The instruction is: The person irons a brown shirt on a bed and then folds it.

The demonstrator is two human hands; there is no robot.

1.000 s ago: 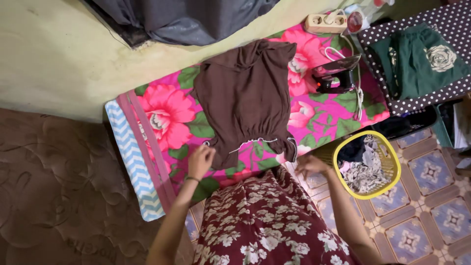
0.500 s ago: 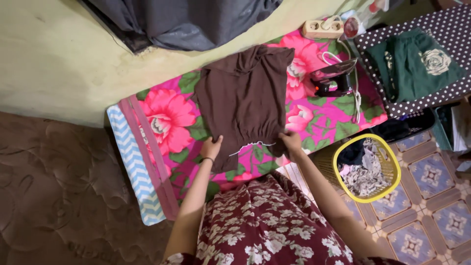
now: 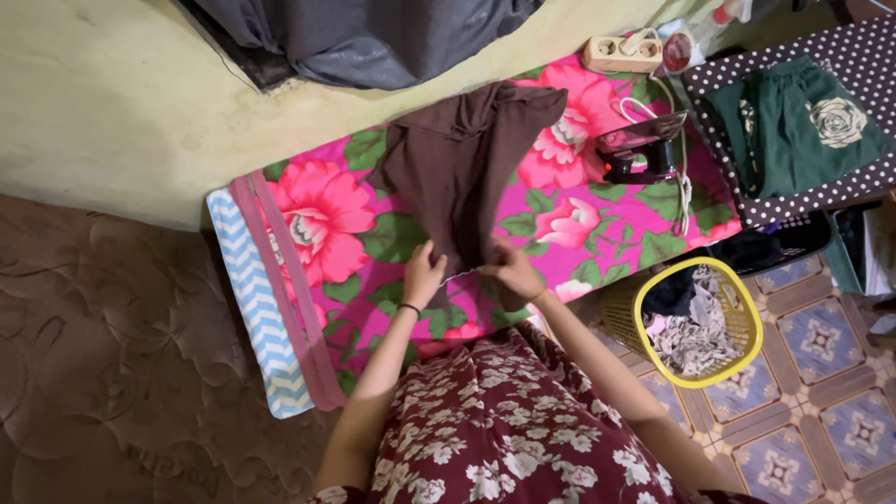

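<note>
**A:** so what's the setup in there? what's she working on?

**B:** it's all on the floor. A bright pink floral cloth (image 3: 597, 233) is spread out as the surface, with a blue-and-white zigzag cloth (image 3: 250, 308) peeking out under its left edge. The far edge runs right up against a pale yellow-green wall (image 3: 112, 103), and a dark grey fabric (image 3: 373, 37) hangs down from the top. Left of the cloth is a brown embossed mat (image 3: 103, 373); to the right the floor is patterned tile (image 3: 821, 411).

**A:** and the hands?

**B:** both are on a brown top (image 3: 457, 168) lying in the middle of the cloth, neck end toward the wall. The left hand (image 3: 425, 275) and right hand (image 3: 511, 271) are close together at its near hem, each grip pinched shut on the fabric, with the hem bunched between them.

**A:** much room to move?

**B:** left side of the cloth is bare flowers, loads of space. The right is tighter: a black iron (image 3: 644, 154) sits on the cloth with its white cord trailing, and a power strip (image 3: 621, 51) lies by the wall behind it. Just past the right edge there's a dotted dark cloth (image 3: 719, 103) with a folded green garment (image 3: 803, 131) on it, and a yellow basket (image 3: 737, 327) of laundry right beside her right forearm. Her floral skirt (image 3: 504, 429) covers the near edge.
</note>
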